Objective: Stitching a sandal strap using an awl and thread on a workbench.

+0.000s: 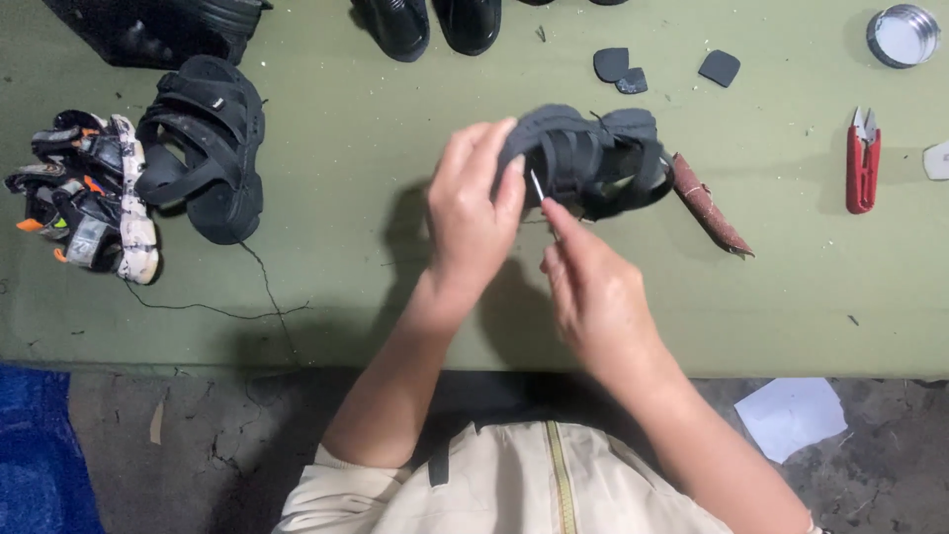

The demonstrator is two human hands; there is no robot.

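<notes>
Cream garment [514, 485]: nearest to us, a zipped front fills the lower edge; its lower part is cut off by the frame.
Paper scrap [791, 415]: pale, on the cracked floor, well to the right of our right wrist.
Right hand [593, 287]: our thumb and forefinger are pinched together on a thin pale needle [536, 185]; its far tip meets the sandal's straps, and we cannot make out any thread on it.
Left hand [473, 203]: our fingers curl over the near end of the dark sandal [593, 158], clamped on it; the thumb side is hidden under the shoe.
Dark sandal: held just above the green table [346, 287], between both sets of fingertips; its sole faces away, so we cannot see it.
Brown strip [712, 206]: lies just right of the sandal, past our right fingertips; its material is hard to tell.
Red snips [863, 163]: well to the right of our fingers.
Black sandal [206, 148]: well left of our left fingers, beside a multicoloured shoe [89, 198].
Loose thread [257, 292]: trails across the table left of our left wrist.
Dark cut pieces [623, 69]: beyond our fingertips.
Round tin [902, 35]: far right corner.
Black shoes [430, 22]: at the far edge, cut off by the frame.
</notes>
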